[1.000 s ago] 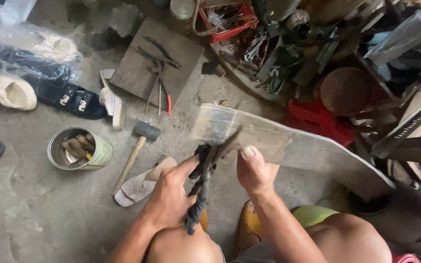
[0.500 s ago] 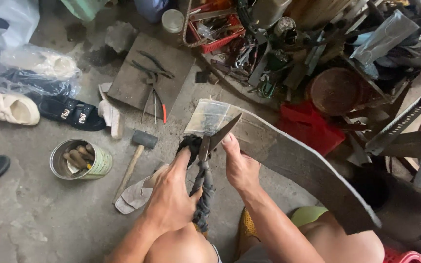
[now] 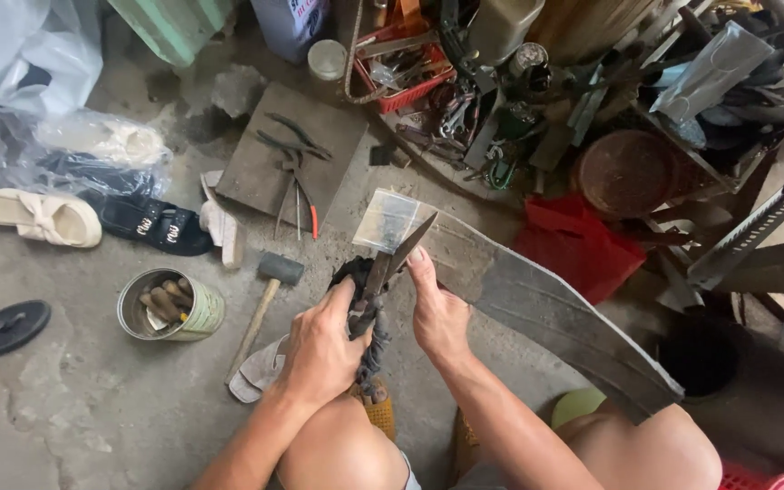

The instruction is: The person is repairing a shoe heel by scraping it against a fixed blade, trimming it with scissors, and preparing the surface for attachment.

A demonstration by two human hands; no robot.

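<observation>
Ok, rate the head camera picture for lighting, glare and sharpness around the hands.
Head view: soft, even daylight with faint shadows; mild glare whitens the near end of the long grey rubber strip and the clear plastic bags top left. The left hand and right hand on the dark-handled metal shears look sharp, without motion blur. Wide-angle bend shows toward the corners; the tool pile sits in dimmer shade.
</observation>
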